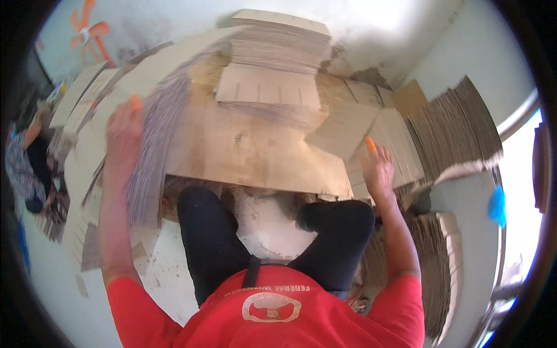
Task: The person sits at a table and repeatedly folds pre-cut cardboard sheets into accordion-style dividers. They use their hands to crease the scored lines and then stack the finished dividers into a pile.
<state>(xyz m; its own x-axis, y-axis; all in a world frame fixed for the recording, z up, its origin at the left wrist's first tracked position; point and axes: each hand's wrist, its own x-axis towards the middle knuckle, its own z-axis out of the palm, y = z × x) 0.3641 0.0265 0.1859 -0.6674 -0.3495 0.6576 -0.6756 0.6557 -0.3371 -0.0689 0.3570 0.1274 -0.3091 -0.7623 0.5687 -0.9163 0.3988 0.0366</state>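
Note:
My left hand (125,126), with an orange cover on one finger, rests on or just over a long stack of flat cardboard sheets (159,117) at the left of the wooden table (261,161); whether it grips a sheet is unclear. My right hand (377,165) has its fingers spread, with an orange cover on one fingertip. Beneath or beside it lie loose flat cardboard pieces (394,143) at the table's right side. Slotted cardboard sheets (267,85) form a pile at the middle back, before a taller cardboard stack (280,43).
Upright cardboard sheets (454,126) lean at the far right, with more cardboard bundles (431,269) below them. Another person (28,161) is at the far left edge. My knees are under the table's front edge. A blue bag-like thing (497,206) hangs by the bright opening.

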